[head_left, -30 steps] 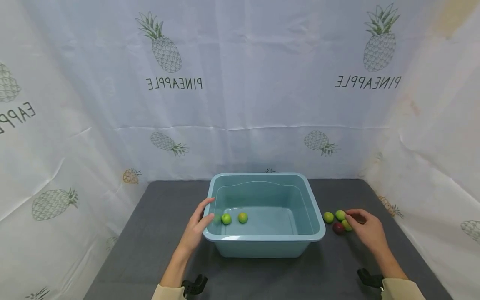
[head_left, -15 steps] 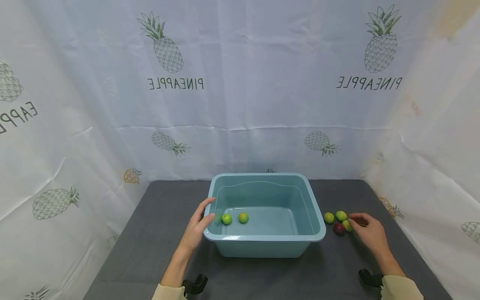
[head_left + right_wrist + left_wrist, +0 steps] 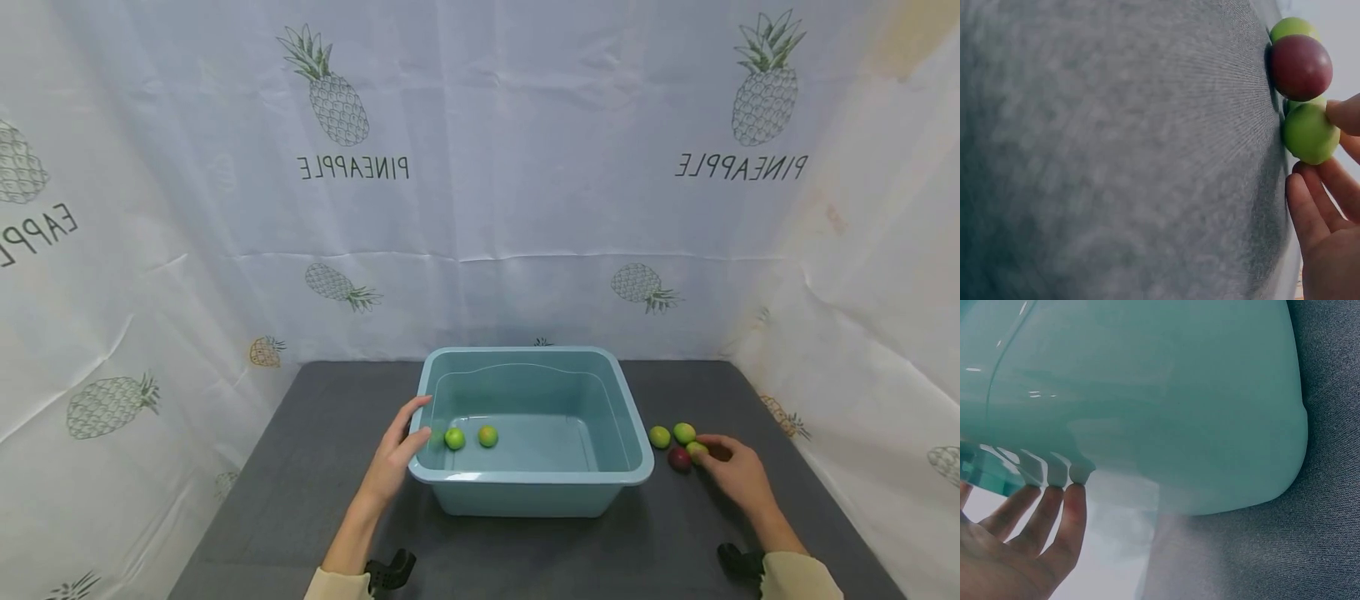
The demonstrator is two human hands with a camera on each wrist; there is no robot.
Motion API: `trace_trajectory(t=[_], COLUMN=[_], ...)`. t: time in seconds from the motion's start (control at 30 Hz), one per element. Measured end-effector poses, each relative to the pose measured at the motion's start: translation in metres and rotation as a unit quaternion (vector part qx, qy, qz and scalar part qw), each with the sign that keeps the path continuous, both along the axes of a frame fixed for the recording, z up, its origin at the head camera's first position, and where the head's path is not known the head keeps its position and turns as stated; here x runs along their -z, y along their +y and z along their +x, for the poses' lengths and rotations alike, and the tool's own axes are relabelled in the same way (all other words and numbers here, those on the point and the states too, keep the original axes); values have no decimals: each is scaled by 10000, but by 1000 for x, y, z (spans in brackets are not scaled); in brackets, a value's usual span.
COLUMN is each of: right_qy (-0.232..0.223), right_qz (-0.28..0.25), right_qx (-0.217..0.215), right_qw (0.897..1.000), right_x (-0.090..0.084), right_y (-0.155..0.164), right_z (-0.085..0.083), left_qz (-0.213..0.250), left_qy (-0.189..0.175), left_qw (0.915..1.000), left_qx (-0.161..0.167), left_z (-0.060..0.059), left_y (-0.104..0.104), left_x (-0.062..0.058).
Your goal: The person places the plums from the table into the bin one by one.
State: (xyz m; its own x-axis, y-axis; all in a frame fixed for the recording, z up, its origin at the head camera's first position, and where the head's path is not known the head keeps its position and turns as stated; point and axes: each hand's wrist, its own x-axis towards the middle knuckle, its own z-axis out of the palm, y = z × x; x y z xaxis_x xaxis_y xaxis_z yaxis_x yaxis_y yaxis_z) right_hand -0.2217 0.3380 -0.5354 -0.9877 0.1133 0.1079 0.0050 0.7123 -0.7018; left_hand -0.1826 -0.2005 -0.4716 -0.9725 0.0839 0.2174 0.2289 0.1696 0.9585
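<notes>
Glossy plastic tub (image 3: 633,433), matt cloth tabletop (image 3: 315,500)

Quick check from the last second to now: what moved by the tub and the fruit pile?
The right hand drew back toward the person and closed its fingertips around the nearest green fruit, which sits beside the dark red fruit. The left hand stayed resting on the tub at its left rim. The two green fruits in the tub and the other fruits on the table did not move.

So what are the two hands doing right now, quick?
Left hand: open, straight fingers resting against the blue tub by its rim.
Right hand: fingers closing round a green fruit; full grip cannot be told.
</notes>
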Motion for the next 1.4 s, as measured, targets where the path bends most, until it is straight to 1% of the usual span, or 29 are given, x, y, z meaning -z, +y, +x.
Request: trace_trajectory(t=[0.17,0.47,0.67,0.8,0.93,1.1,1.27,1.4], right_qy=[-33,-44,170,239,272,368,515,575], right_qz=[71,111,126,60,-74,-274,-285,-289], right_qx=[-70,12,74,166,136,-19,-167,-249], right_qw=[9999,9999,9997,9996,9995,9989,9981,9976], right_x=[3,6,4,-1,-8,-18,-28,-35], right_y=[1,4,5,3,1,-3,-6,-10], right_z=[-1,-2,-1,0,3,5,4,4], left_qz=[-5,-1,-27,-22,12,11,-14,15], left_qy=[29,8,-6,-47,-87,-129,-112,-128], left_qw=[10000,10000,10000,10000,10000,9999,9999,9999], left_qx=[-9,10,6,-25,-26,-45,-49,-57], left_z=[1,1,2,1,0,0,1,1], left_y=[1,2,3,3,2,2,2,2], left_x=[-1,-1,-3,-1,0,0,-3,-3])
